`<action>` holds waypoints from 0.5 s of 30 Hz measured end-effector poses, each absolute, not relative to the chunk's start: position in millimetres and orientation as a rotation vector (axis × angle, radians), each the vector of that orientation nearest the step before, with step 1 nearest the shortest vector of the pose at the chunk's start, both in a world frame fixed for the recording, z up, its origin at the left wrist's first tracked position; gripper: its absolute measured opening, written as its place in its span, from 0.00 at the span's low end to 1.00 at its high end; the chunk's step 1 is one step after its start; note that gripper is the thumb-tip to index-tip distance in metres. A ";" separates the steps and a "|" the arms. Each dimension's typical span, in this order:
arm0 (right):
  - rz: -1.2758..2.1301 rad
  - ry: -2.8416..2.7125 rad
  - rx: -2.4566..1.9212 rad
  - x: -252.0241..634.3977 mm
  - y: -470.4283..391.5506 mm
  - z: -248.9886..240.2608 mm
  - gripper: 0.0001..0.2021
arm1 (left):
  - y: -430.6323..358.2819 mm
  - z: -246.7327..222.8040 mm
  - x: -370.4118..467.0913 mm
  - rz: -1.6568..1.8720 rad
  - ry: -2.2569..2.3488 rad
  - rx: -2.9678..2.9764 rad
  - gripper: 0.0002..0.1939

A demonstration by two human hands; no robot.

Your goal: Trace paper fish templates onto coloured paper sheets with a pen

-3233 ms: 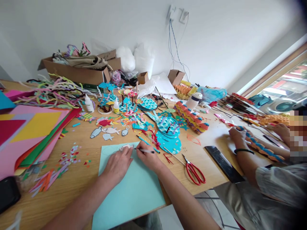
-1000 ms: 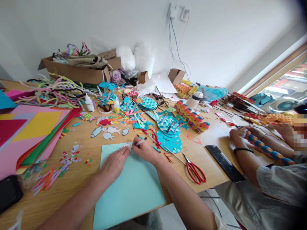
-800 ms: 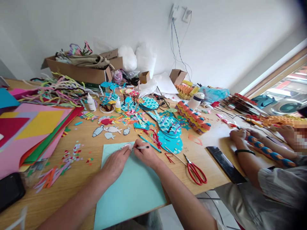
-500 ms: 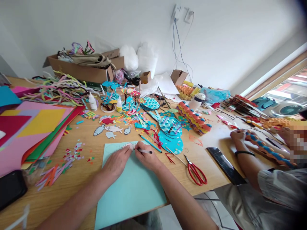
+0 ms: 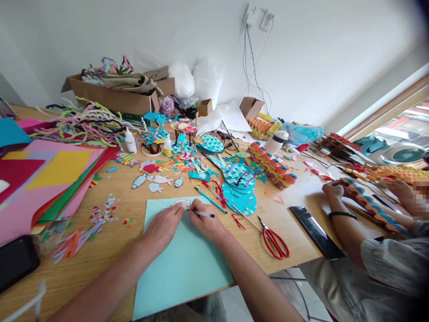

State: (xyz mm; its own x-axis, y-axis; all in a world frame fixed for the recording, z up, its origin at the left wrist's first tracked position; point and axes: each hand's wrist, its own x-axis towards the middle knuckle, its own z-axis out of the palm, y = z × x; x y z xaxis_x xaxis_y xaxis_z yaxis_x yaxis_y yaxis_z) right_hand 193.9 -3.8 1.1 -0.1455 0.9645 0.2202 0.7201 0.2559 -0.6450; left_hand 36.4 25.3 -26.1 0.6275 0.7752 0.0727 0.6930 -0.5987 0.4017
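fingers of the right hand [image 5: 205, 219] grasp a dark-tipped pen [image 5: 204, 214] at the edge of a pale paper fish [image 5: 181, 205], while the left hand [image 5: 163, 227] presses flat on the fish's near side, its fingers unclenched. the cutout lies near the top of a light-blue sheet [image 5: 182, 268] on the wooden counter [image 5: 114, 232]. red-handled scissors [image 5: 275, 241] lie to the right; paper fish cutouts [image 5: 160, 179] sit just beyond the sheet.
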 end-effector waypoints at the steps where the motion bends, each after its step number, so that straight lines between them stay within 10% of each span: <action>1: 0.529 -1.931 -1.526 193.7 -4.2 0.9 0.05 | 25.3 -27.0 36.3 0.356 1.172 2.518 0.22; 15: 0.623 -1.944 -1.522 190.8 -2.8 2.7 0.05 | 27.7 -33.7 35.6 0.353 1.177 2.401 0.20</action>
State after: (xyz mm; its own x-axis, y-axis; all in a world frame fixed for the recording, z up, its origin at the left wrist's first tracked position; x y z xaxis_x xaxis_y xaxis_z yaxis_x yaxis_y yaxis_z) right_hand 190.8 -2.8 2.7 -0.1752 0.9714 0.1604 0.6970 0.2374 -0.6766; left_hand 35.6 27.7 -33.7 0.6049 0.7956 0.0343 0.6831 -0.5406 0.4911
